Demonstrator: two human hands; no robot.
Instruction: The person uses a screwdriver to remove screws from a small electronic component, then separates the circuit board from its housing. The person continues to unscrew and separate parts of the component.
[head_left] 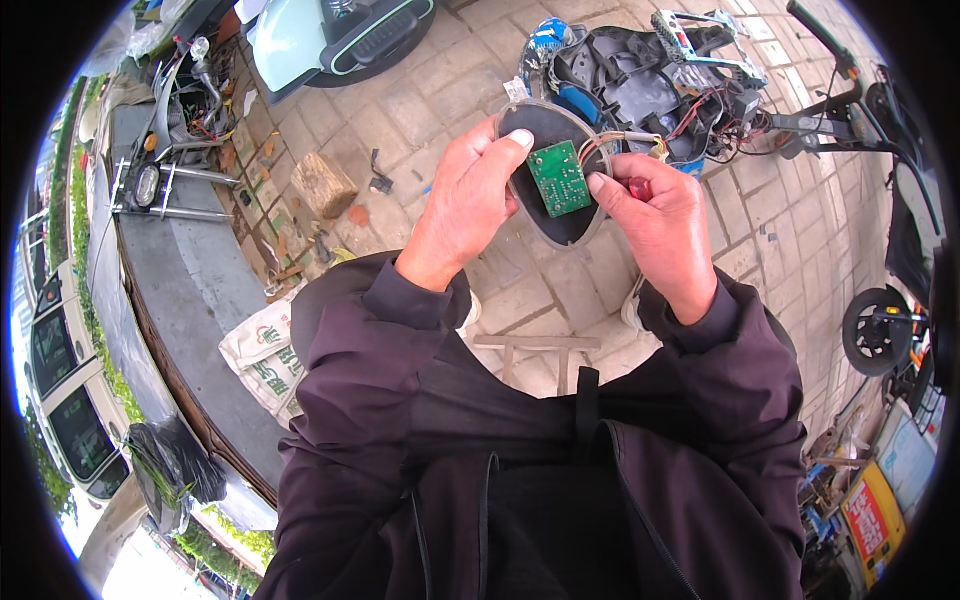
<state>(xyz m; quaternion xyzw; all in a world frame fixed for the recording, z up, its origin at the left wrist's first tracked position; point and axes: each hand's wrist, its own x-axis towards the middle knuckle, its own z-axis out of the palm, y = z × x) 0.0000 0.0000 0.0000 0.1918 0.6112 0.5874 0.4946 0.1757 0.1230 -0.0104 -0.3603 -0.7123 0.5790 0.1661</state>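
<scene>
A shallow dark shell (550, 120), egg-shaped in outline and edged by a paler grey rim (572, 244), is held over the brick paving (420, 115), in front of the lap. Against its dark inner face a green circuit board (562, 180) is seen, rectangular and dotted with small pale solder points. From the board's upper right corner a bundle of thin coloured wires (622, 137) is led off to the right, towards a pale connector (660, 149).

The shell's broad end is pointed away from the body and slightly to the left, its narrower end back towards the lap; the long axis is thus tilted a little from straight ahead. The board's long axis is set at nearly the same slant.

The shell's left edge is gripped by the left hand (468, 195), the thumb being laid over the rim. The right edge is pinched by the right hand (665, 220), in whose curled fingers a red piece (639, 188), perhaps a tool handle, is partly hidden.
</scene>
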